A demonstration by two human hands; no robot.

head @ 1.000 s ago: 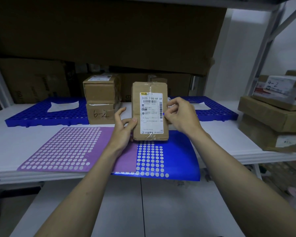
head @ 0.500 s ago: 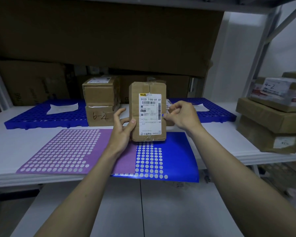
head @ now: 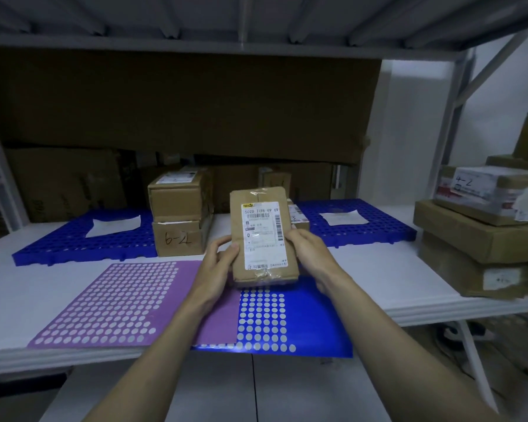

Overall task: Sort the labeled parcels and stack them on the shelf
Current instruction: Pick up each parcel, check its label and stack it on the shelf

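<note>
A brown cardboard parcel (head: 262, 236) with a white shipping label stands upright over the blue dotted mat (head: 314, 324), label facing me. My left hand (head: 218, 263) grips its left edge, thumb on the front. My right hand (head: 310, 254) holds its right edge with the fingers curled behind it. Behind and to the left, two brown boxes are stacked on the blue pallet (head: 73, 242); the lower box (head: 177, 239) is marked "6-2", the upper box (head: 177, 193) carries a label on top. A small labeled parcel (head: 297, 217) shows partly behind the held one.
A purple dotted mat (head: 110, 303) lies on the white shelf (head: 393, 275). A second blue pallet (head: 363, 226) with a white sheet sits at the back right. Flat brown boxes (head: 476, 239), the top parcel marked "4-2", are piled at the right. Large cartons (head: 64, 181) line the back.
The parcel has tilted slightly and sunk a little toward the blue mat. My right hand slid down from the parcel's upper right edge to its middle right edge.
</note>
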